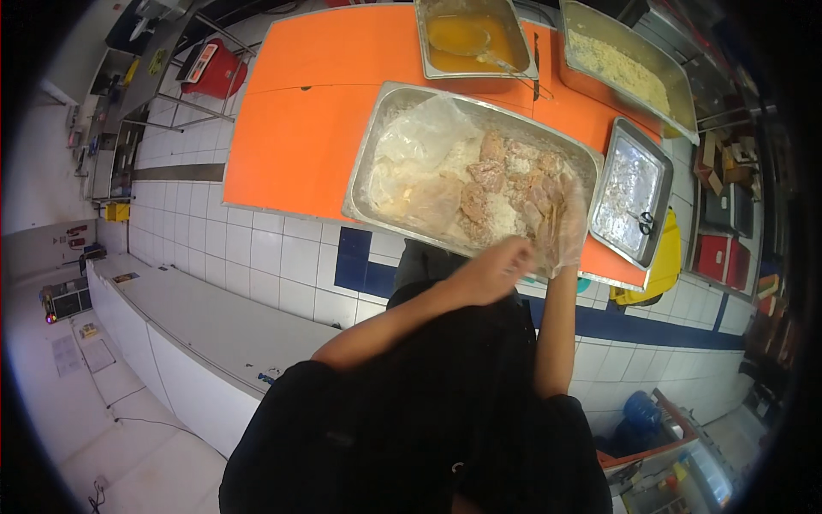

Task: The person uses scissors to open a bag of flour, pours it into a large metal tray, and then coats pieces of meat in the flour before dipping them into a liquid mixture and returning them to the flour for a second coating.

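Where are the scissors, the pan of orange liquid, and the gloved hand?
scissors (644,223): head view, on the black handles.
pan of orange liquid (524,62): head view, right rim.
right hand (561,231): head view, middle of the clear glove.

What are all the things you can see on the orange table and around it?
Orange table: one, on a white tiled floor.
Big metal pan: one, silver, table middle, holding floured meat pieces and a clear plastic bag.
Pan of orange liquid: one, top.
Pan of pale crumbs: one, top right.
Shiny tray: one, right, with scissors.
White counter: one, lower left.
Left hand: bare, at the right wrist.
Right hand: clear glove, over the big pan's edge.
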Tool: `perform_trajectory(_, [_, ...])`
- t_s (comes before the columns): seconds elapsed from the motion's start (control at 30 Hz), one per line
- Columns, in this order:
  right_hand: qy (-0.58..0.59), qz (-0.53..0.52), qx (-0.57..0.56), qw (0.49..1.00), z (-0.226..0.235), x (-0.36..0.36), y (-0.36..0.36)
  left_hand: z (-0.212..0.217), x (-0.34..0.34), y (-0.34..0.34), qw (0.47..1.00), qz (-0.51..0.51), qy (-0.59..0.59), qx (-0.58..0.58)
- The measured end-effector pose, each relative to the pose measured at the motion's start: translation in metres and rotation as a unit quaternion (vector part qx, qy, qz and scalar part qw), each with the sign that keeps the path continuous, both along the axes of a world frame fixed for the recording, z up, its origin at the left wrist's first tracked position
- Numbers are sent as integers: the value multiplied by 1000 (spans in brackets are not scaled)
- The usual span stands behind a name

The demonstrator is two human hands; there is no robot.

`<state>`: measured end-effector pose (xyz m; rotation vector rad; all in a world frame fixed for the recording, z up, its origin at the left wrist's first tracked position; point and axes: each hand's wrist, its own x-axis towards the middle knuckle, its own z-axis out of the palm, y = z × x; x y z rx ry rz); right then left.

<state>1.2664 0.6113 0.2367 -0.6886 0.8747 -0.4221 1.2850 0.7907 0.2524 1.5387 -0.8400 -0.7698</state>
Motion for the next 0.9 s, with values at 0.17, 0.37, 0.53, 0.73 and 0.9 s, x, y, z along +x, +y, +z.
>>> perform_trajectory(0.17, [178,362,-325,855,-59,-9,19,-75,70,107,939,153,-242,188])
perform_trajectory(0.37, [82,430,-623,648,-89,34,117,-112,117,75,950,86,31,298])
perform_trajectory(0.53, [86,329,-608,718,-64,43,117,-135,115,50,927,206,290,116])
perform_trajectory(0.73, [-32,311,-560,767,-61,34,97,-109,113,11,868,259,422,-35])
perform_trajectory(0.9, [-47,373,-549,747,-49,23,89,-105,105,9,883,275,378,-36])
